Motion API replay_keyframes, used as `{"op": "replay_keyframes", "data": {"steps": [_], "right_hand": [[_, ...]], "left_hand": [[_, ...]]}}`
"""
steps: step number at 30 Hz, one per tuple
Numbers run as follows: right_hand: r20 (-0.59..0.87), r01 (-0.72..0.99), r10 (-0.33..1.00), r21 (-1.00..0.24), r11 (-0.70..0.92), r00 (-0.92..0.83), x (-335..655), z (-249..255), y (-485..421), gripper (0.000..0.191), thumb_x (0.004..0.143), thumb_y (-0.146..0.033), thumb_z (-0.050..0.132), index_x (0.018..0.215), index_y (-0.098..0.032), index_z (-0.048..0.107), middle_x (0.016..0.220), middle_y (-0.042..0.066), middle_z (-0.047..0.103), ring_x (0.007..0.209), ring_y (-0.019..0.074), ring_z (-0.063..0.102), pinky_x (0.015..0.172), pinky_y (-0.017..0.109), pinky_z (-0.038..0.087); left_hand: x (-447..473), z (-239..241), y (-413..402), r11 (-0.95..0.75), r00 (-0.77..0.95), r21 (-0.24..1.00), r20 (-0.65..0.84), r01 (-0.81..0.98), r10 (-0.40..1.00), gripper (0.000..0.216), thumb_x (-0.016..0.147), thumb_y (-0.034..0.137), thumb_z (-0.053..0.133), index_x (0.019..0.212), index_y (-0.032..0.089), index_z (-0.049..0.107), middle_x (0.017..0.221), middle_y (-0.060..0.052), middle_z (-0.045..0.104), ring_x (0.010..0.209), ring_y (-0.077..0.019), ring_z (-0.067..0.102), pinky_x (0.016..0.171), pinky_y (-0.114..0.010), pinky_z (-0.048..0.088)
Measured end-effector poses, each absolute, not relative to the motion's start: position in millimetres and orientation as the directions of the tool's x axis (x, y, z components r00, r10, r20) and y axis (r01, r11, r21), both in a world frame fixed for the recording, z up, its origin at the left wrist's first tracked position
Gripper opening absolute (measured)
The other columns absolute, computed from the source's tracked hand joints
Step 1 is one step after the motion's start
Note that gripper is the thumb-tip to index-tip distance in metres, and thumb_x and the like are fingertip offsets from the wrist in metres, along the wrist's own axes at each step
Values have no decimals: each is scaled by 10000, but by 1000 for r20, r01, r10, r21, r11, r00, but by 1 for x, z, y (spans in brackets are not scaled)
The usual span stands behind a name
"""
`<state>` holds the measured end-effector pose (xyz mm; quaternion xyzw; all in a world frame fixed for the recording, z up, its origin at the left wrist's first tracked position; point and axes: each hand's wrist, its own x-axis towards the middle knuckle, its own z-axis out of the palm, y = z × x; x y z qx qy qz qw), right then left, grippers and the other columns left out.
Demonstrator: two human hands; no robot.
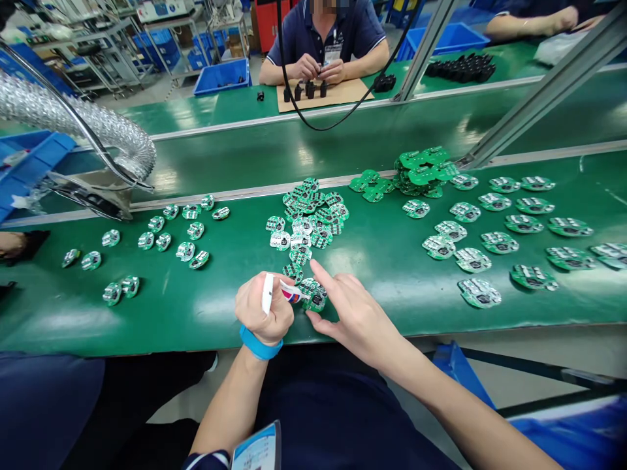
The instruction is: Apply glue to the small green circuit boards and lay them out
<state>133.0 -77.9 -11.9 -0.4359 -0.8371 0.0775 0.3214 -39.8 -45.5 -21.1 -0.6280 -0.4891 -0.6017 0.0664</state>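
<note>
Left hand (264,310) closed around a small tube (294,292) with a red and blue label, plus a white stick (267,294), blue wristband (257,344) just below. Tube tip angled over at a round green circuit board (316,297), really close, actual contact hard to tell from this view. Right hand (357,320) just beside, hands apart but only barely, thumb and index finger (318,271) spread either side of that same board, which lies on the green bench mat (147,326). Real pinch or just a steadying touch? Can't tell. Solid setup either way imo: short reach for the tube, board braced by the other hand, so less chance of it skating around.

Right above, a loose heap of similar boards (306,219). More laid out in spaced rows (499,243) to the right, a smaller scattered group (163,241) to the left, a stack (421,171) further back. Foil duct hose (63,114) off at far left. Across the bench, a co-worker's hands (318,68) above small black parts (309,89) on a cardboard sheet (343,98).
</note>
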Motion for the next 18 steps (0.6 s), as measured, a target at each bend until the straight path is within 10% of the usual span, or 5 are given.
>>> {"op": "replay_keyframes", "data": {"steps": [18], "right_hand": [[473,670,790,-443,596,-390,134,-11,-80,933,988,-165,619,1718,-201,39,1044,107,686,921,293,640,844,470,608]], "left_hand": [[-54,-37,-39,-528,-169,383,897,758,409,387,1045,417,575,741,192,654,583,-33,678,529,-149,631,607,-292,480]]}}
